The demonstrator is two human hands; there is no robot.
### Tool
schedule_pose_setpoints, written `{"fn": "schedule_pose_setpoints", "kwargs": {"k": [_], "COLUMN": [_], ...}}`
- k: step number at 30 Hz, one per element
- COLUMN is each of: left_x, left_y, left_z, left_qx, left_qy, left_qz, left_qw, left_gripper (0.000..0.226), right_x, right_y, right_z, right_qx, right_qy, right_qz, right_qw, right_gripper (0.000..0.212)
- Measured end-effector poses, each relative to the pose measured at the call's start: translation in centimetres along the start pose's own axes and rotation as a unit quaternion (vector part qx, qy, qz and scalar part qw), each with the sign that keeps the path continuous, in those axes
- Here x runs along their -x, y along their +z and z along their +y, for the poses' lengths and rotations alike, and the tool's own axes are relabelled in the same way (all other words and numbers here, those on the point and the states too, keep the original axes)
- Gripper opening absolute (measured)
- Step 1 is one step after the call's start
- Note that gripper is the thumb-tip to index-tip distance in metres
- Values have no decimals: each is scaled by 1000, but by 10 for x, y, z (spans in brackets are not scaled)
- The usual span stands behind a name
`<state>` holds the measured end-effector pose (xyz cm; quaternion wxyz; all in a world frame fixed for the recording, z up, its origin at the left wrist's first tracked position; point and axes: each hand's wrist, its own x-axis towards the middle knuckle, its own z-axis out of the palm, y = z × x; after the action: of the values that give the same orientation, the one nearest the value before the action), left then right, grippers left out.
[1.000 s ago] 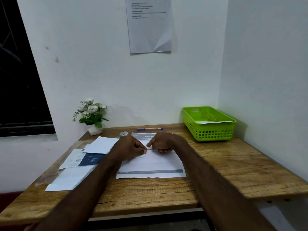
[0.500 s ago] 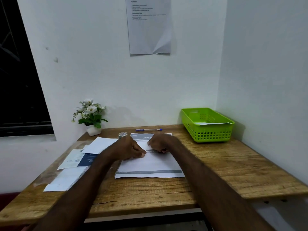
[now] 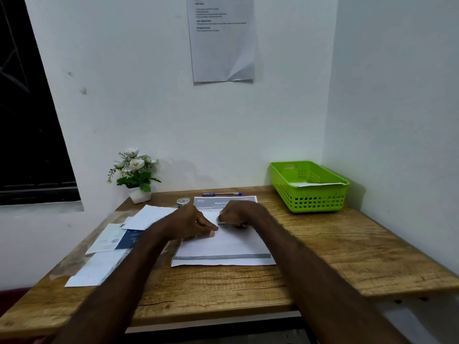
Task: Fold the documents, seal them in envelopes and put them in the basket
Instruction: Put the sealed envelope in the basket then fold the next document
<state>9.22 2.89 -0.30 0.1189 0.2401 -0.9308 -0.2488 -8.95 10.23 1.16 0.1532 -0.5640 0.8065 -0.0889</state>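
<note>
Measured from the green basket, the loose papers lie far to its left and the document near its left, midway across the table. Since a second ago the left hand has barely shifted; the right hand has curled tighter, drawing in its pointing finger. Both press curled fingers onto the crease, apparently firming the fold. The document's long axis runs toward the wall, header farthest.

A wooden desk stands in a white corner. At its back edge sit a potted white flower, a tape roll and a blue pen. A printed sheet hangs on the wall above.
</note>
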Motion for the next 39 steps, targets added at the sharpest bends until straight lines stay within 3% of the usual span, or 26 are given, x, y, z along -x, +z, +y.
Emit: {"fn": "schedule_pose_setpoints", "kwargs": {"k": [8,10,14,19,28,36,39], "left_x": [0,1,1,-1,3,0,-3], "left_y": [0,-1,-2,-3,-4,-5,-6], "left_z": [-6,-6,-9,-11,-10,-13,-6], "left_qx": [37,46,50,57,74,65,59], "left_qy": [-2,-7,-7,-4,-10,-10,5], "left_qz": [20,19,7,1,-7,-12,43], "left_qw": [999,999,999,998,997,998,997], "left_gripper": [14,13,13,13,17,14,8], "right_x": [7,10,4,-10,-18,-23,-24], "right_y": [-7,-6,5,17,31,36,34], "right_z": [7,7,11,7,-1,1,1], "right_qx": [7,9,-34,-37,-87,-75,-70], "right_qy": [-36,-39,-21,41,63,56,62], "right_qz": [-34,-16,39,170,233,251,250], "right_qw": [999,999,998,984,966,963,964], "right_gripper": [39,44,33,54,29,29,29]}}
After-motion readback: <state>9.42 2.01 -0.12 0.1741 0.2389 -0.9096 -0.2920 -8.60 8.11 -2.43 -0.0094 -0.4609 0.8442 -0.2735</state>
